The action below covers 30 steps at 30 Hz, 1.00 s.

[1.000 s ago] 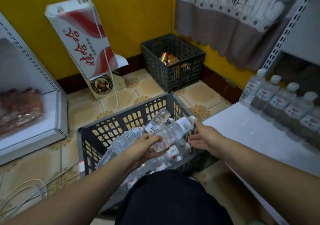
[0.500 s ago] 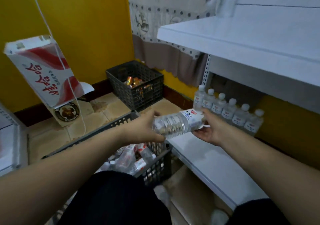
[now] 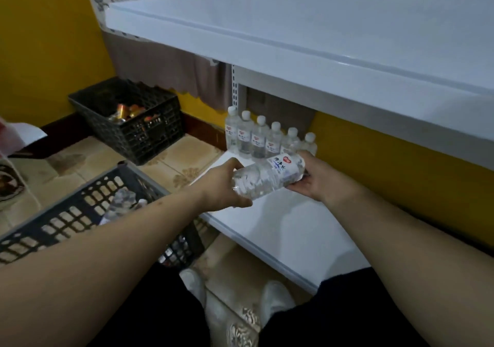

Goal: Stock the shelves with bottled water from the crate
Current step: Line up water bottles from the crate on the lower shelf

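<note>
Bottle now out of the crate & carried over the lower shelf; 1 s ago it was only just being lifted from the pile w/ both hands down in the crate. It lies on its side, held at both ends: left hand has its fingers curled round the base end, right hand cups the label/cap end from below, fingers wrapped loosely; cap itself hidden. Just beyond the grip, twd the back wall, a row of bottles stands upright, approx. six, the nearest partly behind the right hand. Crate sits behind & below the left wrist, more bottles in it. Judging from this: transfer nearly done. Bottle needs tipping upright & setting beside the row; plenty left in the crate, so task is early.
</note>
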Each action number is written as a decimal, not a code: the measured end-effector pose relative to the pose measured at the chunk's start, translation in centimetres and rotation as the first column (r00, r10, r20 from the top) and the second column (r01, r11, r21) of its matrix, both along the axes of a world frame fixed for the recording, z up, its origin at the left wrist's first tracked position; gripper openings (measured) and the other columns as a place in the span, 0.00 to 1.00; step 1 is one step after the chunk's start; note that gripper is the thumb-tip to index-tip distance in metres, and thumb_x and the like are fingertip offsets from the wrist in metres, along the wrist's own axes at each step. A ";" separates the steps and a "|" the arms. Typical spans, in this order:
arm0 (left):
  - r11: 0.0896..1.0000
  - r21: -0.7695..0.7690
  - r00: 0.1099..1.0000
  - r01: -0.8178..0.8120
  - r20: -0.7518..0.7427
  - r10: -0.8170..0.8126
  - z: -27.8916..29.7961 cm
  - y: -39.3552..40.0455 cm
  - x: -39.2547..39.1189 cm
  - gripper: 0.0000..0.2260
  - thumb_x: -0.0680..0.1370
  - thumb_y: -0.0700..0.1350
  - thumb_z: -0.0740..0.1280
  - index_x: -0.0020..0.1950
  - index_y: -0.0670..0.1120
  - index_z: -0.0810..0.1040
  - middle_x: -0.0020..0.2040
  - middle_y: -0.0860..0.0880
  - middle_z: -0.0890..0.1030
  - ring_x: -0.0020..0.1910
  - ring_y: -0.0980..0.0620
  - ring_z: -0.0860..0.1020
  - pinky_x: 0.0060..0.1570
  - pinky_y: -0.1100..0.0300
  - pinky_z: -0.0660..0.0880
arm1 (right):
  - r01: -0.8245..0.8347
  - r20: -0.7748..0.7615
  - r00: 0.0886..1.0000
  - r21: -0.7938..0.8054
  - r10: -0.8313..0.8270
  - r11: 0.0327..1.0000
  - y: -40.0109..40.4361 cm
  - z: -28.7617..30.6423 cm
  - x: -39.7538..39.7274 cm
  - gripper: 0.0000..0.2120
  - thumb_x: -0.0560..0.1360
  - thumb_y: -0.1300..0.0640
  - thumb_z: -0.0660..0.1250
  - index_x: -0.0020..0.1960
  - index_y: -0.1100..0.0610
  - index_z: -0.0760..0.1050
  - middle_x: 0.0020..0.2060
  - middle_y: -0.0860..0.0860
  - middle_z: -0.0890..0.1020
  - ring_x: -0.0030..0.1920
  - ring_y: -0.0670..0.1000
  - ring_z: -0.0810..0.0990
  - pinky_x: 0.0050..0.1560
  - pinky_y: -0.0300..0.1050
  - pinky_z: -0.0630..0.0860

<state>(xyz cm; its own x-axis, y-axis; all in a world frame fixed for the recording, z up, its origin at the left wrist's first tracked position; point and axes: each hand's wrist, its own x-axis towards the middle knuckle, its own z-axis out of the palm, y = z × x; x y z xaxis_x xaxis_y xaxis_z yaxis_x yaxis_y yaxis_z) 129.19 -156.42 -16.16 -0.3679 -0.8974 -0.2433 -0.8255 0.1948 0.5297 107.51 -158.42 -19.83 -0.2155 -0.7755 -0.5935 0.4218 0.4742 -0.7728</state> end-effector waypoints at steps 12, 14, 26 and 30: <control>0.639 0.758 0.745 -0.131 -0.349 0.568 -4.8 -2.3 -11.7 0.08 0.80 0.39 0.64 0.59 0.43 0.73 0.44 0.46 0.75 0.41 0.49 0.77 0.43 0.57 0.77 | 0.243 -0.505 0.833 -0.036 -0.227 0.969 -0.6 -2.4 -8.8 0.24 0.75 0.44 0.68 0.62 0.61 0.75 0.55 0.58 0.82 0.49 0.60 0.84 0.44 0.58 0.83; 0.627 0.764 0.760 -0.154 -0.314 0.569 -6.5 -2.4 -12.6 0.16 0.79 0.40 0.64 0.66 0.41 0.70 0.48 0.43 0.77 0.49 0.45 0.78 0.51 0.57 0.77 | 0.236 -0.546 0.807 -0.051 -0.225 0.970 -0.9 -3.0 -9.4 0.25 0.75 0.44 0.68 0.63 0.60 0.74 0.55 0.57 0.82 0.51 0.59 0.83 0.48 0.58 0.82; 0.502 0.862 0.585 -0.063 -0.376 0.719 -11.8 -4.4 -14.3 0.12 0.78 0.43 0.63 0.59 0.43 0.67 0.55 0.42 0.73 0.43 0.49 0.75 0.44 0.59 0.77 | 0.167 -0.674 0.711 -0.114 -0.200 0.979 -4.6 -5.8 -9.0 0.27 0.73 0.45 0.70 0.66 0.60 0.74 0.60 0.57 0.80 0.56 0.59 0.81 0.55 0.59 0.79; 0.611 0.790 0.666 -0.058 -0.425 0.613 -11.7 -6.7 -15.3 0.19 0.80 0.48 0.65 0.69 0.44 0.68 0.65 0.44 0.72 0.60 0.45 0.73 0.63 0.51 0.73 | 0.098 -0.761 0.622 -0.158 -0.185 0.983 -6.8 -6.1 -9.1 0.25 0.79 0.47 0.66 0.71 0.58 0.70 0.66 0.56 0.76 0.63 0.56 0.77 0.60 0.49 0.76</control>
<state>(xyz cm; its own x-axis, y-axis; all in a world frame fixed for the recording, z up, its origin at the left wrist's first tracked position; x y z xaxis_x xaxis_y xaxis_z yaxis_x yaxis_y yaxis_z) 113.86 -163.12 -27.81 -0.3737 -0.6516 -0.6601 -0.1678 -0.6525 0.7390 98.40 -165.27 -25.92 -0.6713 -0.7361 -0.0865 -0.2919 0.3698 -0.8821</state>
